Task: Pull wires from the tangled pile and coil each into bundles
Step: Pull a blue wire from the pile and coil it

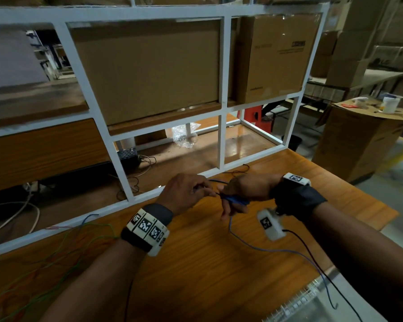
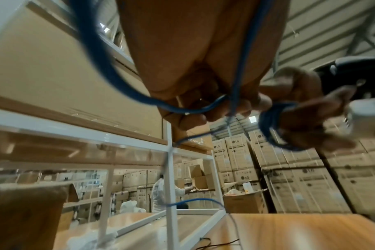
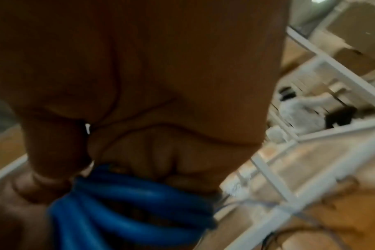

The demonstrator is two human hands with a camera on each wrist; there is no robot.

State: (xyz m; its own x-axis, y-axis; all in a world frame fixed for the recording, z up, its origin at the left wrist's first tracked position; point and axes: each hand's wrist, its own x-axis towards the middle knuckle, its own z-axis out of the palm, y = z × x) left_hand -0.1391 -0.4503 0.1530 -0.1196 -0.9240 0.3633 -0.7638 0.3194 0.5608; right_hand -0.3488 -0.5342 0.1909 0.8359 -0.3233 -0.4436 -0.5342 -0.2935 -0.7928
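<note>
I am midway through coiling one blue wire [image 1: 236, 200]: several loops sit wound round the fingers of my right hand [image 1: 244, 189], which curl to hold them. My left hand [image 1: 186, 194] pinches the same wire just beside the coil, feeding it. The free tail [image 1: 265, 246] trails across the surface [image 1: 207, 263] toward me, so next I judge another wrap is needed. One tangled pile [image 1: 56, 259] waits at my left.

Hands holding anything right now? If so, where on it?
Yes. Right hand holds the coiled turns of the blue wire, wound round its fingers; left hand pinches the loose run beside the coil.
</note>
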